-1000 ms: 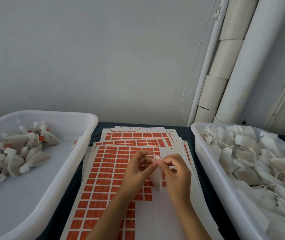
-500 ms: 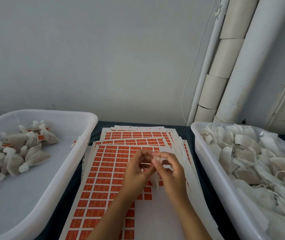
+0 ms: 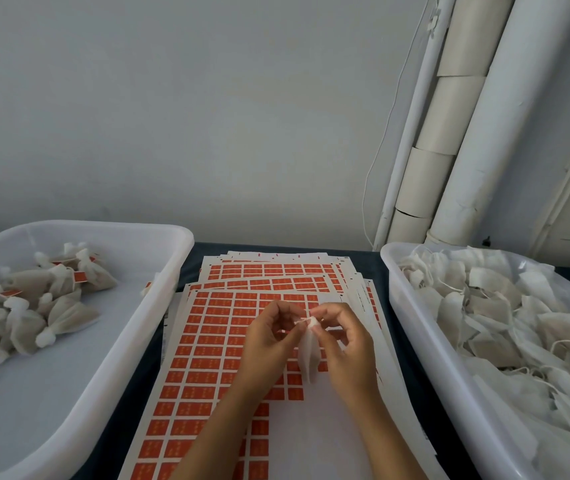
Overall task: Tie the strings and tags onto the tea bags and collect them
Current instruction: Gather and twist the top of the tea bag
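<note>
Nearest the camera, both forearms reached forward over the sheets of orange tags (image 3: 214, 344) spread on the worktop (image 3: 193, 268). Between the two hands hung a single tea bag (image 3: 308, 355), its long axis running nearly vertical: the gathered neck was at the top, at the fingertips, and the limp body dropped down toward the person, just above the sheets.

The left hand (image 3: 269, 344) had its grip closed, thumb and forefinger pinching what looked like a short end of string (image 3: 300, 321) on the left side of the neck. The right hand (image 3: 344, 341) also had its grip closed, fingers curled and pinching the bunched top of the bag from the right. The two grips sat just beside each other, almost touching, so both hands were equally near the knot point; the bag's body lay below the grips, not between them.

By my reading the tie was under way at the neck, and the pull would run sideways, across the bag's long axis. Whether a tag was already on the string could not be told.

Farther out, the left tray (image 3: 159, 341) held a small heap of finished bags (image 3: 34, 306) with orange tags, well apart from the hands on the left hand's side. The right tray (image 3: 411, 313) was piled with untied bags (image 3: 505, 317).
</note>
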`<state>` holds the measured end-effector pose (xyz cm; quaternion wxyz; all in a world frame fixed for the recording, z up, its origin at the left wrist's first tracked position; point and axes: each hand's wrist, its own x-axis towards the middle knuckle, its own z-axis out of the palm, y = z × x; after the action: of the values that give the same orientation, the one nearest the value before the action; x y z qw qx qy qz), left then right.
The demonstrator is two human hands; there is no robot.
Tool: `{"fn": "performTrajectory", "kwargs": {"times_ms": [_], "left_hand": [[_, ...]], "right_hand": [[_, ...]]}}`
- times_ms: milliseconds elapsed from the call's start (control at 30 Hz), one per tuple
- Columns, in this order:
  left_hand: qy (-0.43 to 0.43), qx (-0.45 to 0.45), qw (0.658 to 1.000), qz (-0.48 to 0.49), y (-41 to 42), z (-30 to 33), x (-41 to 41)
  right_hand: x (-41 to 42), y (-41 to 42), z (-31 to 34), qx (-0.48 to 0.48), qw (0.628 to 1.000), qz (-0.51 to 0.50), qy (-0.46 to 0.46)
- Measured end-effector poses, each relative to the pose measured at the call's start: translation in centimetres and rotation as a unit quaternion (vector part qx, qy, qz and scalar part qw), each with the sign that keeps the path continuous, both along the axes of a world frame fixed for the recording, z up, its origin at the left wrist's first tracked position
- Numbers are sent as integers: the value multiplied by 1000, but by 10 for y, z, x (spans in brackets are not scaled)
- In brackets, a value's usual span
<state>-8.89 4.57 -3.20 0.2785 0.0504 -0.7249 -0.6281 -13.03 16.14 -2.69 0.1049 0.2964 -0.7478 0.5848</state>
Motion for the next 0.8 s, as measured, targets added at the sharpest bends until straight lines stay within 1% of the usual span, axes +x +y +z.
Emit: {"fn": "performTrajectory", "kwargs": {"times_ms": [100, 167, 267, 367, 533, 633, 800], "left_hand": [[-10, -22, 1000, 20, -1, -1, -1], [-11, -41, 998, 36, -4, -2, -2], [1, -49, 998, 25, -6, -3, -1], [4, -48, 999, 11, -6, -3, -2], [-3, -55, 998, 2, -7, -4, -3], [-3, -61, 998, -6, -7, -5, -3], [-3, -31, 999, -20, -7, -5, -3]], "right_hand": [[1, -2, 1, 13, 1000, 13, 17], [2, -2, 1, 2, 999, 33, 1], [0, -2, 0, -22, 998, 51, -31], [-3, -1, -2, -28, 996, 35, -77], [-5, -1, -5, 12, 994, 27, -108], [-7, 0, -7, 15, 994, 6, -104], [-8, 2, -8, 13, 995, -7, -95]]}}
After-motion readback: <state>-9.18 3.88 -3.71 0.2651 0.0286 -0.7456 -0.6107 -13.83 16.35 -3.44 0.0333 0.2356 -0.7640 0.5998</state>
